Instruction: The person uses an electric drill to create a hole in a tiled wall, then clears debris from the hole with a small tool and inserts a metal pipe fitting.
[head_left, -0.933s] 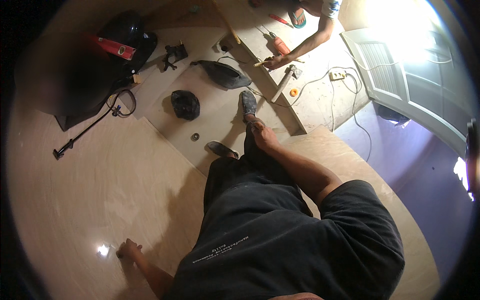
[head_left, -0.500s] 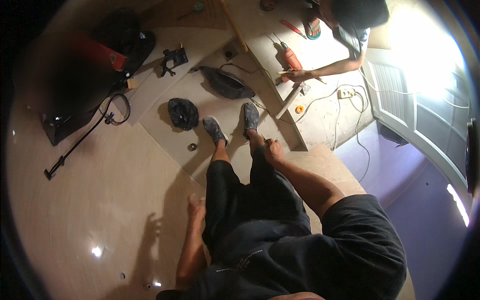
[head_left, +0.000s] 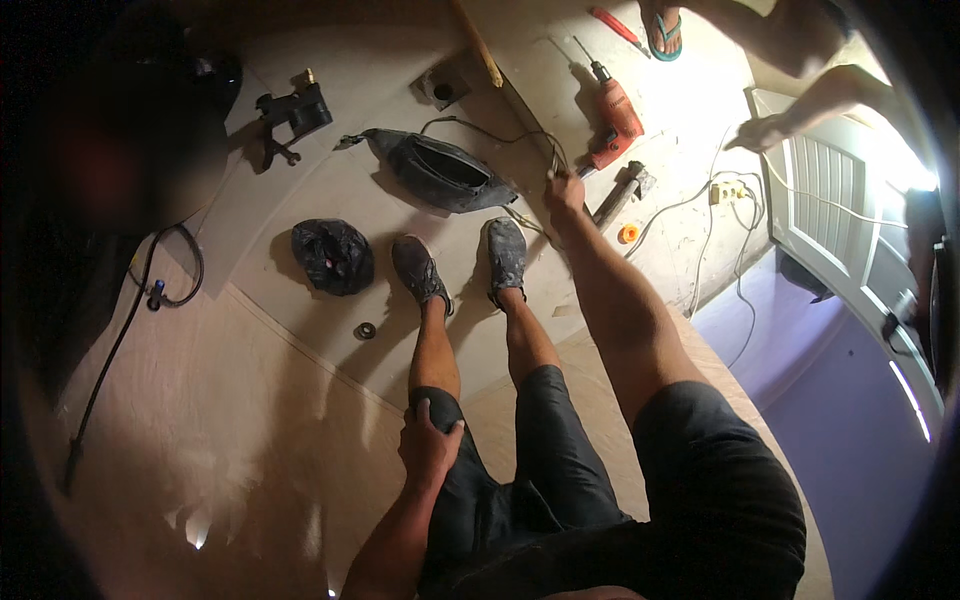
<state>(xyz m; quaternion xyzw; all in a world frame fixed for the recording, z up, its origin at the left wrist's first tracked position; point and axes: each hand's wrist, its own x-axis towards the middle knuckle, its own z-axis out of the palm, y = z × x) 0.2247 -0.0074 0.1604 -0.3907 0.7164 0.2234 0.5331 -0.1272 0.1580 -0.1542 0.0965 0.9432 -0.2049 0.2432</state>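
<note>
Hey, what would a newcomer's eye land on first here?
Probably the red drill, lying at the upper right of centre, with the right hand close by its handle end. Next, the dark waist bag to its left and the round black bundle lower left of that.

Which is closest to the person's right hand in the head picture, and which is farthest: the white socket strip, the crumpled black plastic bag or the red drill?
From the right hand:
1. Red drill, just up and to the right.
2. White socket strip, farther right.
3. Crumpled black plastic bag, away to the left.
</note>
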